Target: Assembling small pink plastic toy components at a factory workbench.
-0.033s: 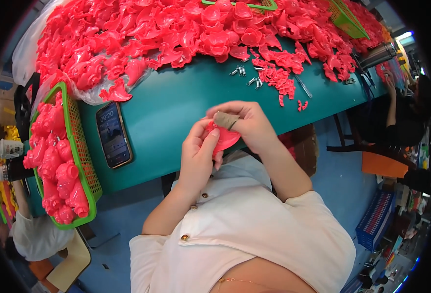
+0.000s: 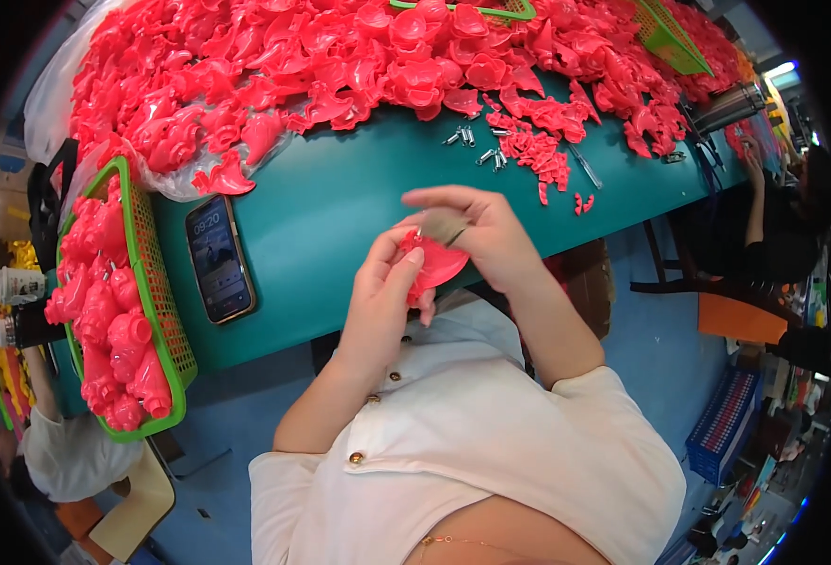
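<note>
My left hand (image 2: 383,278) is closed on a curved pink plastic shell piece (image 2: 442,268), its thumb laid over the near side. A small shiny bit shows at the piece's upper edge, too small to name. Over that edge is my right hand (image 2: 491,231), index finger stretched out and apart from the thumb. A tan wrapping covers the right thumb, which is smeared by motion and touches or nearly touches the shell piece. The right hand's other fingers are partly hidden. Beyond the hands, several metal springs (image 2: 498,160) lie beside small pink plastic parts (image 2: 540,158) on the green table (image 2: 340,202).
A large heap of pink shell pieces (image 2: 340,56) covers the table's far side. At the left stand a green basket (image 2: 173,320) of pink assembled parts and a phone (image 2: 220,261). A thin clear-handled tool (image 2: 585,167) lies right of the springs. Other people sit at both sides.
My right index finger has lifted away from the left fingers, and the wrapped thumb has shifted slightly right. The left hand still holds the shell piece.
</note>
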`<control>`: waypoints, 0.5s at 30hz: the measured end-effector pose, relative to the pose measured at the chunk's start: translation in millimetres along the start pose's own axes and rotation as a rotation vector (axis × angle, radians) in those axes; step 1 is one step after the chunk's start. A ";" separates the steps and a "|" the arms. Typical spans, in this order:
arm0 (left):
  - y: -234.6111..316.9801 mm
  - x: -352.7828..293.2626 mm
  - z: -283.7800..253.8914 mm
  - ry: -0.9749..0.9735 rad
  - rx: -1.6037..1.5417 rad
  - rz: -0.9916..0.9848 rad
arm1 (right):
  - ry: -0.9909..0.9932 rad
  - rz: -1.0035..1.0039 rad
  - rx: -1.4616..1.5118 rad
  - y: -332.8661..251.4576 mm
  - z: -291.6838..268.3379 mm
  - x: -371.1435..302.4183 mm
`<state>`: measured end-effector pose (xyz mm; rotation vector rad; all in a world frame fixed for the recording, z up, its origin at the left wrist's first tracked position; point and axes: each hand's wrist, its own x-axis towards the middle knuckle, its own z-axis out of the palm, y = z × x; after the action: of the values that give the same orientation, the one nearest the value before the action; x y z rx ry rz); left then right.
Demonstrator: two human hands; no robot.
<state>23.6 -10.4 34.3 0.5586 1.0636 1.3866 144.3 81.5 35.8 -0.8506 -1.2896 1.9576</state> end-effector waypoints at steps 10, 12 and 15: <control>19.1 9.4 -21.3 -0.008 -0.290 -0.035 | 0.225 -0.723 -1.458 -53.2 -107.7 66.5; 17.1 9.0 -19.5 -0.046 -0.317 -0.061 | 0.089 -0.712 -1.573 -59.0 -109.9 74.5; 14.0 8.1 -19.0 -0.101 -0.338 -0.101 | -0.041 -0.658 -1.589 -65.8 -115.0 80.9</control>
<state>-0.9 -5.4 35.3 0.3184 0.7446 1.3967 198.3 226.5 48.0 -0.7831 -2.6451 0.1573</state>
